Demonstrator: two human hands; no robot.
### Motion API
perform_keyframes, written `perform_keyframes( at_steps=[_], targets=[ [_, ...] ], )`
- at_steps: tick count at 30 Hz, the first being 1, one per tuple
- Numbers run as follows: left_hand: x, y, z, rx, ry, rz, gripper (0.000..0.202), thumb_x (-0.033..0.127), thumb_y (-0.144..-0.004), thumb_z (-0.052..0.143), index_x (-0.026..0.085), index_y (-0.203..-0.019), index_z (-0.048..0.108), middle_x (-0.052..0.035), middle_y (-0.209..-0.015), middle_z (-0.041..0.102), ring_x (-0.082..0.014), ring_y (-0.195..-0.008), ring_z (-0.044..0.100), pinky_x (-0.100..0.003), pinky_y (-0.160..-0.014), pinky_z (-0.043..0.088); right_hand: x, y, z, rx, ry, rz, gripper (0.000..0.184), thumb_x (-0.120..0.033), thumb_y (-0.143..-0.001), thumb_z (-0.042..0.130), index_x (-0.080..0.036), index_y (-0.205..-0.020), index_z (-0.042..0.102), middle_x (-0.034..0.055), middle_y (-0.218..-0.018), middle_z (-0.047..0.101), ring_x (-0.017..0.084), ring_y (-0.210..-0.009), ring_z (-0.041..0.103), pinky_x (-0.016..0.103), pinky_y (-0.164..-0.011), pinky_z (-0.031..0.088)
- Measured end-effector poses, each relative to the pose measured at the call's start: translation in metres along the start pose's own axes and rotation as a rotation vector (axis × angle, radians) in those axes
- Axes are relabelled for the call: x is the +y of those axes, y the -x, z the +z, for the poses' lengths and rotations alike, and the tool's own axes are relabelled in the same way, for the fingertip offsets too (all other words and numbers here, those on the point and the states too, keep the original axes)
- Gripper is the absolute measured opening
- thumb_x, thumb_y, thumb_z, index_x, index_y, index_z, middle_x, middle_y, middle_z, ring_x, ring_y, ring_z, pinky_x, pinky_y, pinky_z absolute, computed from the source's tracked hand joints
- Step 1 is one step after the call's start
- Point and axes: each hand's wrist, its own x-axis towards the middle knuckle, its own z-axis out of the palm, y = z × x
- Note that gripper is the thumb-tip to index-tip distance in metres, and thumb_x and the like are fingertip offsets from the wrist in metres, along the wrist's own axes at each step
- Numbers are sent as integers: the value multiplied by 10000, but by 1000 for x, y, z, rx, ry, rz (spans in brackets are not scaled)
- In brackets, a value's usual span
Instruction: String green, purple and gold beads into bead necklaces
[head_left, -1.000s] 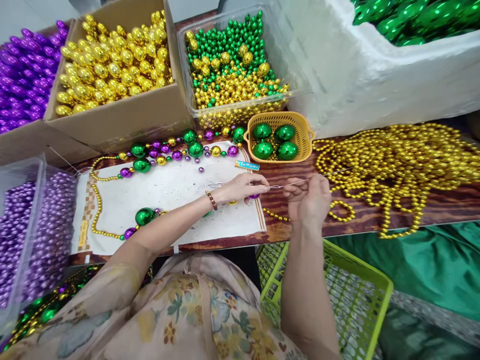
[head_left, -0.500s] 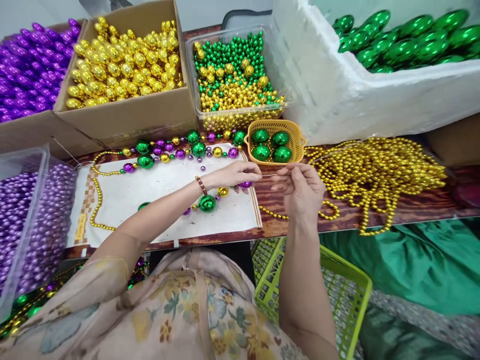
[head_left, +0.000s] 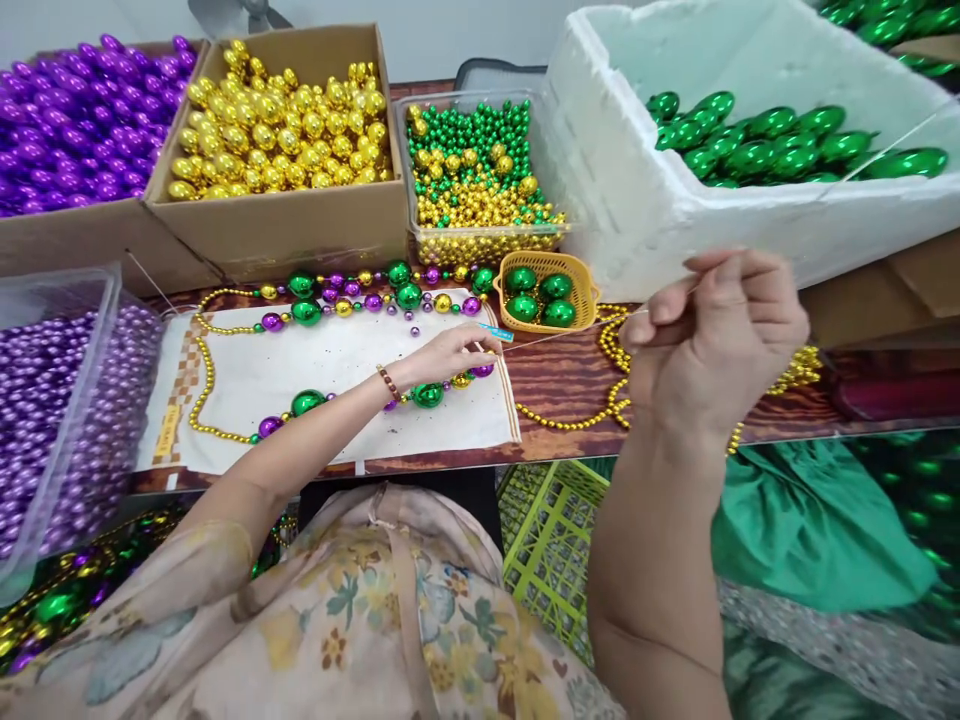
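My left hand [head_left: 450, 352] rests on the white cloth [head_left: 322, 370], fingers pinched on a thin thread [head_left: 555, 333] right by a purple bead [head_left: 482, 370], a gold bead and a green bead [head_left: 428, 395] of a strand. My right hand [head_left: 716, 335] is raised well to the right, fingers closed on the far end of the same thread, which runs taut between both hands. The strand trails left over the cloth through another green bead [head_left: 307, 402] into a small gold bead chain [head_left: 202, 385].
Boxes of purple [head_left: 75, 130] and gold [head_left: 277, 120] beads, a clear tub of green and gold beads [head_left: 480, 170], a foam box of green beads [head_left: 750, 140] line the back. A small orange basket [head_left: 581, 270], a gold chain pile [head_left: 622, 360], a purple-bead tub [head_left: 60, 400] and green crate [head_left: 555, 540] surround me.
My right hand has pulled up and to the right, drawing the thread out long. The left hand stayed at the beads, which slid along the cloth. The camera tilted up.
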Motion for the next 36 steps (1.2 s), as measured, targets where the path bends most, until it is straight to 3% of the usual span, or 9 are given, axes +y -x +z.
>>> perform_keyframes(
  at_steps=[3, 8, 13, 18, 20, 25, 29, 33, 36],
  targets=[
    [-3, 17, -2, 118, -29, 9, 201, 330, -942, 572, 163, -1030, 641, -71, -1051, 666, -138, -883, 600, -296, -821, 490, -4, 3, 17, -56, -8, -33, 185, -336, -821, 693, -183, -775, 599, -67, -477, 507, 68, -342, 406, 199, -327, 306],
    [-15, 39, 2, 279, -39, -53, 153, 287, -953, 524, 157, -1003, 588, -61, -992, 655, -127, -859, 585, -279, -821, 486, -1, 6, 37, -161, 70, 71, 155, -317, -824, 676, -182, -806, 602, -40, -535, 599, 71, -358, 481, 212, -343, 335],
    [-23, 48, 2, 306, -109, -39, 173, 252, -971, 499, 161, -1071, 607, -85, -1072, 679, -149, -935, 609, -312, -898, 483, 2, 8, 48, -250, 144, 92, 135, -315, -822, 647, -183, -815, 623, -44, -544, 631, 77, -362, 523, 207, -336, 363],
    [-29, 49, 10, 325, -231, -73, 158, 236, -981, 485, 156, -1033, 611, -86, -1064, 688, -172, -959, 618, -326, -919, 481, 4, 8, 47, -236, 125, 105, 69, -235, -809, 676, -170, -800, 655, -21, -536, 640, 106, -366, 553, 218, -327, 375],
    [-33, 49, 15, 348, -297, -107, 167, 258, -994, 473, 169, -1056, 600, -82, -1074, 685, -184, -969, 620, -333, -927, 480, 6, 7, 45, -172, 149, 92, 73, -175, -844, 657, -170, -773, 673, -31, -509, 617, 98, -357, 532, 218, -348, 390],
    [-39, 50, 19, 342, -348, -161, 199, 301, -1008, 457, 183, -1092, 593, -78, -1079, 694, -203, -977, 635, -341, -929, 480, 9, 1, 35, 20, 186, -6, 277, -95, -952, 525, -192, -751, 689, -44, -514, 582, 86, -394, 526, 228, -420, 425],
    [-41, 46, 13, 297, -344, -170, 195, 301, -989, 495, 182, -1075, 623, -75, -1065, 712, -204, -978, 642, -339, -913, 484, 5, -5, 24, 78, 205, -46, 262, -74, -929, 549, -180, -726, 677, -53, -477, 547, 82, -367, 507, 197, -380, 393],
    [-40, 27, 14, 200, -452, -158, 255, 307, -1006, 461, 173, -1112, 651, -93, -1124, 710, -226, -1039, 640, -358, -929, 478, -2, -7, 10, -9, 260, -30, 179, -109, -875, 592, -168, -731, 680, -44, -473, 562, 70, -345, 477, 168, -333, 334],
    [-38, 8, 27, 105, -571, -170, 300, 326, -1017, 439, 183, -1149, 667, -109, -1175, 696, -249, -1073, 640, -368, -919, 479, -10, -9, -2, -58, 277, -85, 108, -180, -846, 626, -168, -765, 697, -34, -487, 580, 81, -358, 488, 172, -321, 340]
  ],
)
